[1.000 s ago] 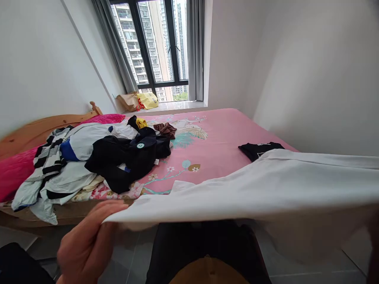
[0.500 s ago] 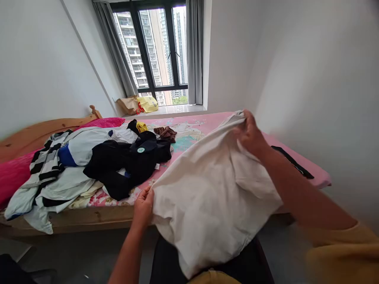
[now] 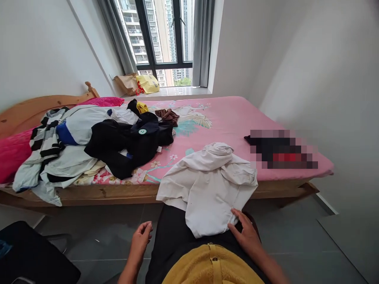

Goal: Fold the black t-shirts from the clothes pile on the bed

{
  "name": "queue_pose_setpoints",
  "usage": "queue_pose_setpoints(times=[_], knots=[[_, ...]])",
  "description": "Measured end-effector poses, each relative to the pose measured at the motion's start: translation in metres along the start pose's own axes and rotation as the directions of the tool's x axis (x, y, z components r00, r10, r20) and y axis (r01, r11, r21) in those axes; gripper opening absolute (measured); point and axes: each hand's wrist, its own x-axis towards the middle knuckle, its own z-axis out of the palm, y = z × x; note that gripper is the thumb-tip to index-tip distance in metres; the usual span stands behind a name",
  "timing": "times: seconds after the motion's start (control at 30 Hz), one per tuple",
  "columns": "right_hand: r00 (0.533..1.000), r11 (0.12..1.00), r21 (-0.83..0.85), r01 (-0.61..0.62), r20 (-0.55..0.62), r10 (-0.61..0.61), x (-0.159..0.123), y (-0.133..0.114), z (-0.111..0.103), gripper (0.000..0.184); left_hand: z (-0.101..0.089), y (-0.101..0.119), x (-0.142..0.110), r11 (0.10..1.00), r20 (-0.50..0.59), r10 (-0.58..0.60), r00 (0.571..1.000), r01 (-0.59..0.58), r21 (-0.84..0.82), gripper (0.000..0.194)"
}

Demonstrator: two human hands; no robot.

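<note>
A white garment point(image 3: 207, 181) lies crumpled over the near edge of the pink bed point(image 3: 231, 118), its lower end hanging down onto my lap. My right hand point(image 3: 244, 230) rests by the garment's lower right corner with fingers spread, touching the cloth. My left hand point(image 3: 142, 234) hangs apart from it on the left, above the floor, fingers loosely curled and holding nothing.
A heap of clothes point(image 3: 89, 146), black, white and striped, covers the bed's left part beside magenta pillows point(image 3: 13, 156). A folded black garment point(image 3: 278, 148) lies at the right. Bags point(image 3: 139, 83) sit on the window sill. Something black point(image 3: 32, 256) stands on the grey floor at lower left.
The white garment, held up and spread by both hands, has been laid down over the bed's edge. Both hands let go and came back toward my lap.
</note>
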Motion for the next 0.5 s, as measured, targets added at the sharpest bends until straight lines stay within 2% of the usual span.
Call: queue_pose_setpoints(times=[0.07, 0.1, 0.17, 0.23, 0.3, 0.33, 0.43, 0.5], knots=[[0.999, 0.999, 0.026, -0.019, -0.037, 0.02, -0.003, -0.007, -0.004, 0.044, 0.017, 0.04, -0.007, 0.999, 0.009, -0.001, 1.0, 0.002, -0.048, 0.068], [0.998, 0.998, 0.044, -0.038, -0.054, 0.041, -0.002, -0.012, -0.007, 0.042, 0.027, 0.06, -0.012, 0.999, 0.058, 0.041, 0.997, -0.04, -0.019, 0.065], [0.997, 0.996, 0.071, -0.046, -0.056, 0.05, 0.002, -0.021, -0.014, 0.036, 0.047, 0.097, -0.023, 0.97, 0.246, 0.141, 0.959, -0.184, 0.161, 0.059], [0.999, 0.996, 0.09, -0.024, -0.027, 0.026, 0.003, -0.031, -0.02, 0.031, 0.063, 0.121, -0.034, 0.891, 0.404, 0.162, 0.9, -0.31, 0.333, 0.057], [1.0, 0.991, 0.13, -0.02, 0.007, 0.02, 0.001, -0.042, -0.026, 0.03, 0.075, 0.132, -0.041, 0.844, 0.47, 0.157, 0.868, -0.366, 0.393, 0.051], [0.999, 0.986, 0.16, -0.037, 0.024, 0.034, 0.0, -0.049, -0.029, 0.03, 0.08, 0.133, -0.043, 0.851, 0.478, 0.165, 0.863, -0.37, 0.373, 0.047], [0.99, 0.959, 0.259, -0.116, 0.102, 0.092, -0.006, -0.073, -0.036, 0.031, 0.092, 0.133, -0.046, 0.932, 0.457, 0.215, 0.863, -0.321, 0.168, 0.044], [0.977, 0.944, 0.306, -0.124, 0.203, 0.063, -0.009, -0.093, -0.038, 0.029, 0.096, 0.142, -0.05, 0.946, 0.424, 0.279, 0.861, -0.321, 0.03, 0.046]])
